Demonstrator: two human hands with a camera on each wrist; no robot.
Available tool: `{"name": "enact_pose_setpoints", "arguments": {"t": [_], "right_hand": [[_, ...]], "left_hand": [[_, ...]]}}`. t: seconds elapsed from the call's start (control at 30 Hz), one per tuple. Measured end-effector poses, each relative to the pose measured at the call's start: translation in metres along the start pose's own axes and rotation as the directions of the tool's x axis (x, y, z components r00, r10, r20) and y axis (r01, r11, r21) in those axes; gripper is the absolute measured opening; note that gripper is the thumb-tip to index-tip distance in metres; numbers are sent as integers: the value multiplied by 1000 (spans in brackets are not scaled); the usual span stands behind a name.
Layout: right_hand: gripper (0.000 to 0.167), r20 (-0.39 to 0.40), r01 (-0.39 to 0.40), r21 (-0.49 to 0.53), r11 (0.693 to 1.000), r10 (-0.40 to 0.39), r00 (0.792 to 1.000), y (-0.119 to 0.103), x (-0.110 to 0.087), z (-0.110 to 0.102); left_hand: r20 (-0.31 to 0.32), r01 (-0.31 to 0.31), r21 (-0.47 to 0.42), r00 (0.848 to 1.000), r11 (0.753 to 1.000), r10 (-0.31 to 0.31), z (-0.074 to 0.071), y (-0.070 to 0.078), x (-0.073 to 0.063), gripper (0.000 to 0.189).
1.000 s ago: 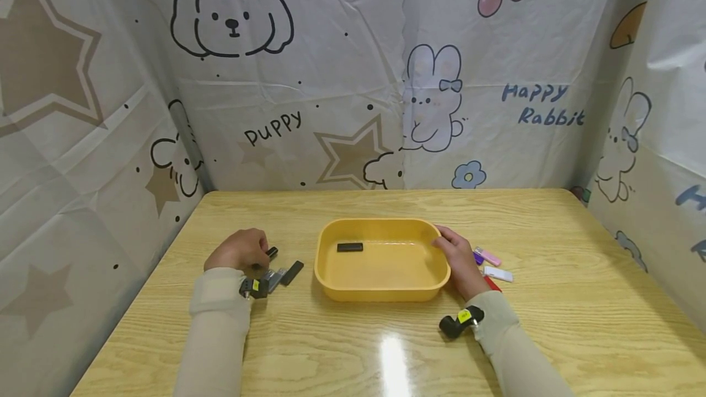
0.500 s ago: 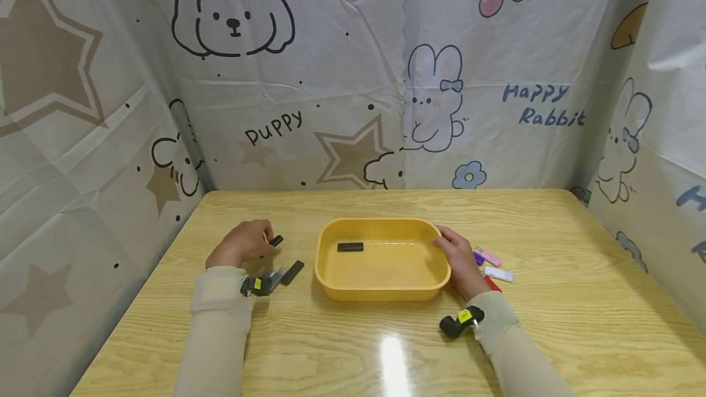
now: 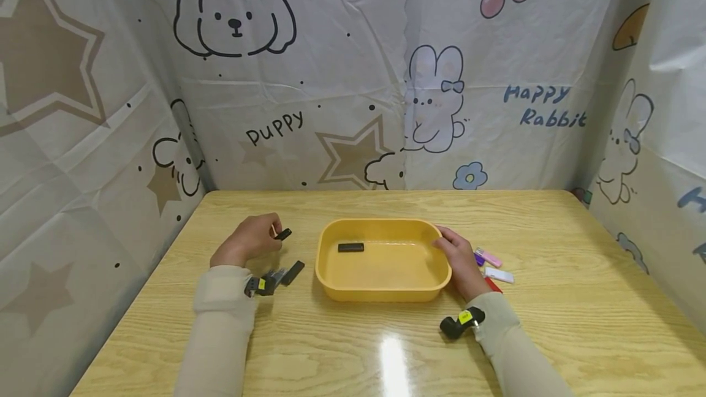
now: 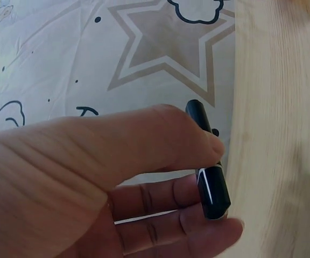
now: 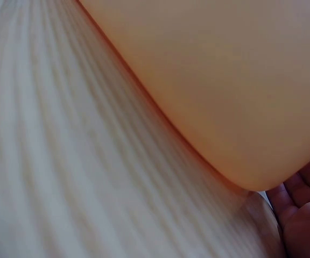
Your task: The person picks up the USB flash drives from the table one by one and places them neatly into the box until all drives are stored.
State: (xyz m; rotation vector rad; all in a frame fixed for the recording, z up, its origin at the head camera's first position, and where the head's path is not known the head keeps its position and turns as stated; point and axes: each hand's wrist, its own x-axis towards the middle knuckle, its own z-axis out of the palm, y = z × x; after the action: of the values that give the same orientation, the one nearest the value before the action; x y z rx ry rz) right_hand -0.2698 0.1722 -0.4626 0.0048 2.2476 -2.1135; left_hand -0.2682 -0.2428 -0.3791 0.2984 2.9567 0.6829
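Observation:
My left hand (image 3: 248, 241) pinches a black USB stick (image 3: 284, 234) between thumb and fingers, above the table left of the yellow plastic tub. In the left wrist view the stick (image 4: 214, 191) is glossy with a thin silver band. My right hand (image 3: 462, 265) grips the right rim of the tub (image 3: 383, 294), thumb over the edge and fingers outside. Inside the tub, towards its left end, lies another black stick (image 3: 350, 247). The right wrist view shows mostly the tub's outer wall (image 5: 225, 91), with part of the hand at lower right.
Below my left hand lie a black stick (image 3: 293, 272) and greyish ones, partly hidden by the wrist camera (image 3: 265, 285). Right of the tub are pink (image 3: 488, 257), white (image 3: 499, 275), purple (image 3: 479, 259) and red (image 3: 493, 285) sticks. A printed cloth (image 3: 342, 78) hangs behind the table.
My left hand has lifted away from the loose sticks and moved away from me and slightly right, carrying the black USB stick. The right hand and the tub have stayed in place.

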Motion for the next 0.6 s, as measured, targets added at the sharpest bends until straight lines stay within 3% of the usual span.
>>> {"name": "enact_pose_setpoints", "arguments": {"t": [0.17,0.4,0.6], "right_hand": [[44,-1,5,-15,1000,-5,1000,1,0,-1],[44,0,3,14,1000,-3,1000,0,0,0],[44,7,1,12,1000,-1,1000,-1,-1,0]], "left_hand": [[-27,-48,26,998,999,49,-1,7,0,18],[-44,-56,24,997,998,57,0,15,5,18],[-90,-124,55,988,991,129,2,21,9,19]]}}
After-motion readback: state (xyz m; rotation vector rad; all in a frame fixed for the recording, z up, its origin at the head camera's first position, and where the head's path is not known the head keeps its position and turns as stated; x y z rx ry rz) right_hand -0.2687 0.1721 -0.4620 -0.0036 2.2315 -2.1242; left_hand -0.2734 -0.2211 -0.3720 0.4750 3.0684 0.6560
